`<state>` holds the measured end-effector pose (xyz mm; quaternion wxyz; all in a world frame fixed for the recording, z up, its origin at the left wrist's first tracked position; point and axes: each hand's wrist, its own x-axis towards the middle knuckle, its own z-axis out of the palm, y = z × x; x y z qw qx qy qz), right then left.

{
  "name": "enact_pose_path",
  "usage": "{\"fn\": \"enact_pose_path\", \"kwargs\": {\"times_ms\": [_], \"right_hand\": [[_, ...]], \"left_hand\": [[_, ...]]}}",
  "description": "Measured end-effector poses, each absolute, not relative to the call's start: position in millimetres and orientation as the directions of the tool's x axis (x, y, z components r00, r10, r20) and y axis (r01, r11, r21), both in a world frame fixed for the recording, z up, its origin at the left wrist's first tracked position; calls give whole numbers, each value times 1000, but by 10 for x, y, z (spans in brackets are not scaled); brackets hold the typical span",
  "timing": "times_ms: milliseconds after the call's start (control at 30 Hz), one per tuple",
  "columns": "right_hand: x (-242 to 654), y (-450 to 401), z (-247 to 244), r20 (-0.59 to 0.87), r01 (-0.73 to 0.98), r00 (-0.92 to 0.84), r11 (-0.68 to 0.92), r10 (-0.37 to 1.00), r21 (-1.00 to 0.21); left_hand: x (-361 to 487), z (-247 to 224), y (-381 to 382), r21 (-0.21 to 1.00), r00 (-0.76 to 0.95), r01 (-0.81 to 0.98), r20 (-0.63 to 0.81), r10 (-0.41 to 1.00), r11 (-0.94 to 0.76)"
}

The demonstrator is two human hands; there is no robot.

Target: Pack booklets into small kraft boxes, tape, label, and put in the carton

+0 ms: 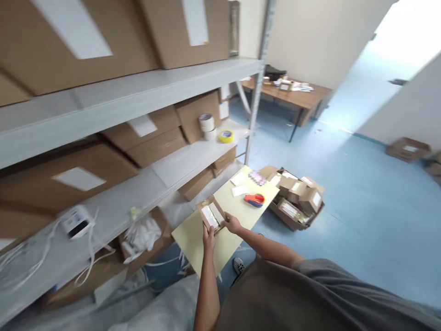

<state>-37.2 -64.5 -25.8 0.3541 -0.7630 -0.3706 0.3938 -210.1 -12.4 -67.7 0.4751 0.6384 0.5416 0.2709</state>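
A small open cardboard box (218, 202) with white packets inside is held over the pale yellow tabletop (193, 248). My left hand (208, 239) grips its near side, the thumb pressed against the edge. On the right side, my right hand (232, 223) is closed around the box's corner. Farther along the tabletop lies a red and blue tape dispenser (254, 200) with yellow tape. Beyond the box are white paper slips (240, 190) and a pinkish item (257, 177) that is blurred out.
Metal shelves (165, 179) with large cartons run along the left. A yellow tape roll (226, 136) and white tape rolls (206, 123) sit on the middle shelf. Right of the tabletop, a carton (292, 224) holds several small boxes. A brown desk (310, 95) stands behind.
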Motion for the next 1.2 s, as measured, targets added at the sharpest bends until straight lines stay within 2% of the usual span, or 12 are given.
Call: {"fn": "enact_pose_path", "kwargs": {"times_ms": [100,267,567,700,800,900,1067,1200], "right_hand": [[75,-688,-100,-272,215,495,-419,826,-882],[904,-1014,63,-192,92,669,-336,718,-937],[2631,-2093,50,-185,-61,885,-288,428,-956],[3276,-2464,-7,-198,-89,914,-300,354,-950],[3695,-2631,-43,-217,-106,927,-342,305,-934],[4067,-2723,-70,-246,-134,928,-363,281,-922],[4600,-2808,-65,-274,-166,933,-398,231,-902],[4945,-2919,-77,-297,-197,933,-402,204,-894]], "left_hand": [[-1636,-468,64,919,334,390,-203,920,61],[-636,-95,108,947,566,314,-125,815,-73],[1654,151,-578,949,814,244,-87,575,-202],[2500,75,-890,931,849,279,-124,514,-236],[3001,-14,-1028,931,847,310,-180,500,-192],[3399,-87,-1110,933,841,326,-212,499,-153],[3955,-129,-1163,912,852,350,-215,478,-213],[4399,-125,-1213,918,856,364,-263,446,-157]]}}
